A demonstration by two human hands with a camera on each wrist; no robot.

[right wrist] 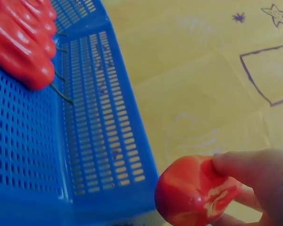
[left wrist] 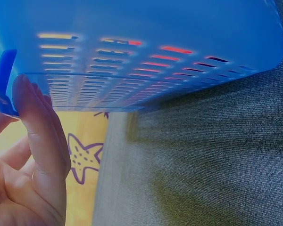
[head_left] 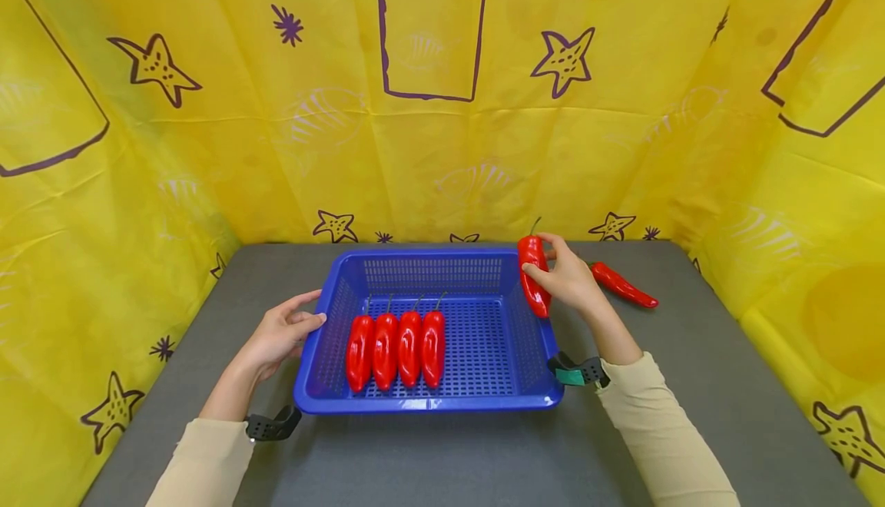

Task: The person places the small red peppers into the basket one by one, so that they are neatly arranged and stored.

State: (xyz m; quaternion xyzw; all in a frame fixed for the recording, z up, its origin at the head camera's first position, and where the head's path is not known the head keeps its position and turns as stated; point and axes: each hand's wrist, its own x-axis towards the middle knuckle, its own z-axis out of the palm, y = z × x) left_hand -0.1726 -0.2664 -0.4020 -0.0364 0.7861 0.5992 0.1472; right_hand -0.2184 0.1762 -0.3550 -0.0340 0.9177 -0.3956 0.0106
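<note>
My right hand (head_left: 567,273) holds a glossy red chili pepper (head_left: 533,276) over the right rim of a blue plastic basket (head_left: 429,405). The pepper's green stem points up and away; in the right wrist view its rounded end (right wrist: 188,193) faces the camera, thumb on one side. At the basket's left side, my left hand (head_left: 280,334) grips the rim, fingers under its lip (left wrist: 4,80) in the left wrist view. Several red peppers (head_left: 409,349) lie side by side in the basket's left half, stems toward the back.
One more red pepper (head_left: 624,286) lies on the grey tabletop (head_left: 691,384) to the right, behind my right wrist. Yellow patterned cloth (head_left: 442,146) hangs around the back and both sides of the table. Each wrist wears a black strap (head_left: 275,424).
</note>
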